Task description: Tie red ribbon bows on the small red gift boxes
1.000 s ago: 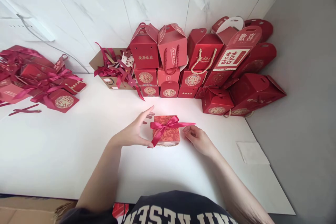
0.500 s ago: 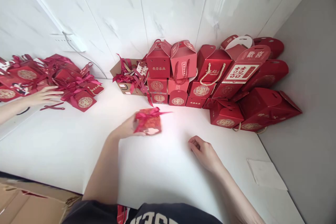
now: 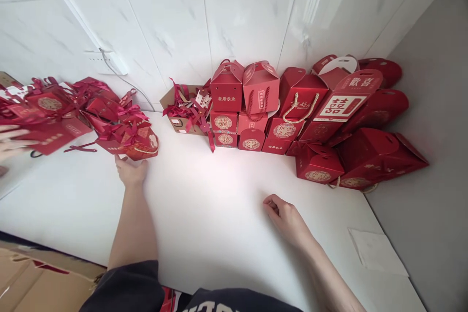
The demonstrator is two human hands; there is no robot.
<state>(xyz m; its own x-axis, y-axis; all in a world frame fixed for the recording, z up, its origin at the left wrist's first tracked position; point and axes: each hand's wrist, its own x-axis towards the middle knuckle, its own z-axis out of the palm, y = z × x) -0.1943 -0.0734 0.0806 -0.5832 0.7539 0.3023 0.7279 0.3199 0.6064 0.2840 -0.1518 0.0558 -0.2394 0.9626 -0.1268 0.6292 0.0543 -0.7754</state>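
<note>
A small red patterned box with a pink ribbon bow [image 3: 142,140] is at the right edge of a pile of ribboned red boxes [image 3: 73,112] on the left of the white table [image 3: 212,214]. My left hand [image 3: 129,170] reaches out to it, fingers tucked under the box's near side and gripping it. My right hand [image 3: 287,215] rests on the table right of centre. Its fingers are loosely curled with nothing in them.
Red gift boxes with handles [image 3: 303,112] are stacked against the tiled wall at the back right. A brown carton of ribbons and tags [image 3: 185,109] stands left of them. Another person's blurred hand [image 3: 9,142] shows at the left edge. A white paper sheet [image 3: 376,252] lies right; a cardboard carton [image 3: 36,278] sits lower left.
My left hand picked the ribboned box up from the table's centre and carried it left to the pile. My right hand let go of the ribbon and stayed on the table.
</note>
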